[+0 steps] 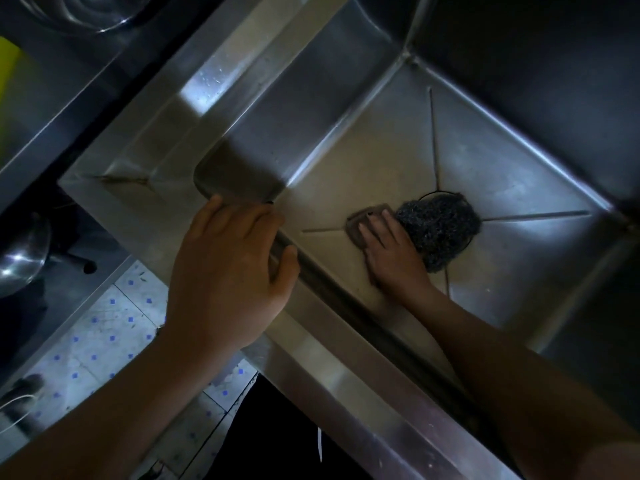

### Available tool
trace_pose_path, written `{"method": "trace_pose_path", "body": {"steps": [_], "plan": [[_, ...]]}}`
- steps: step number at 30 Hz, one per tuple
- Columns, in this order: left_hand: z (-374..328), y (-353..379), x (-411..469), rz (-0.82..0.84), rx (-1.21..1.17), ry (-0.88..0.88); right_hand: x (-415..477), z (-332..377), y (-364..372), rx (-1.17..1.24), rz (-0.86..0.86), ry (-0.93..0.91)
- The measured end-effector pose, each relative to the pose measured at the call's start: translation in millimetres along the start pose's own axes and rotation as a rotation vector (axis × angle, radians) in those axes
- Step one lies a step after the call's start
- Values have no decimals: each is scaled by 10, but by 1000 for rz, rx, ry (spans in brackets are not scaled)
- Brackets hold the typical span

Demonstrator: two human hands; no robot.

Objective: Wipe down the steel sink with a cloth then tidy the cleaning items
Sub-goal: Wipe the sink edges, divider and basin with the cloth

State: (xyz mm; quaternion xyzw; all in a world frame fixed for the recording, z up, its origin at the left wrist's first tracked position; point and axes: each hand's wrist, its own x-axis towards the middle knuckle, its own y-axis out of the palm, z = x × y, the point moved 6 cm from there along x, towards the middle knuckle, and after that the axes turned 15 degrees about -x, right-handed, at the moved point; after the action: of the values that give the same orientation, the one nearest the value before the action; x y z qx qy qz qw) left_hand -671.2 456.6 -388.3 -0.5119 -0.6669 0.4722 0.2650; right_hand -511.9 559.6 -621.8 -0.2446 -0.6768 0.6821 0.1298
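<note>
Cloth [367, 221] lies flat on the floor of the sink [512, 188] under our right hand [394, 261], straight fingers pressing it down. Our left hand [228, 271] rests loose-fingered on the near rim. A steel scourer [438, 232] sits just beside the cloth, over the drain.

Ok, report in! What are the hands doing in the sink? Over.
Left hand resting on sink rim. Right hand pressing cloth on sink floor. Steel scourer lying right beside cloth.
</note>
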Motion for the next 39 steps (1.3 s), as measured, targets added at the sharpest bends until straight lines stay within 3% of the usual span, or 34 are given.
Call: {"method": "trace_pose_path", "body": {"steps": [6,11,18,24,31,39], "plan": [[1,15,5,16,-20,-17,430,-45,-105,100,49,73],[2,9,9,21,-18,-5,262,-9,-86,21,29,71],[7,5,4,8,4,-16,-490,194,24,121,-45,-167],[7,22,5,17,3,-34,-291,302,-8,155,-14,-204],[15,9,7,-20,8,-15,370,316,-121,52,85,-66],[-3,-26,1,-72,-17,21,296,249,-203,40,127,-57]]}}
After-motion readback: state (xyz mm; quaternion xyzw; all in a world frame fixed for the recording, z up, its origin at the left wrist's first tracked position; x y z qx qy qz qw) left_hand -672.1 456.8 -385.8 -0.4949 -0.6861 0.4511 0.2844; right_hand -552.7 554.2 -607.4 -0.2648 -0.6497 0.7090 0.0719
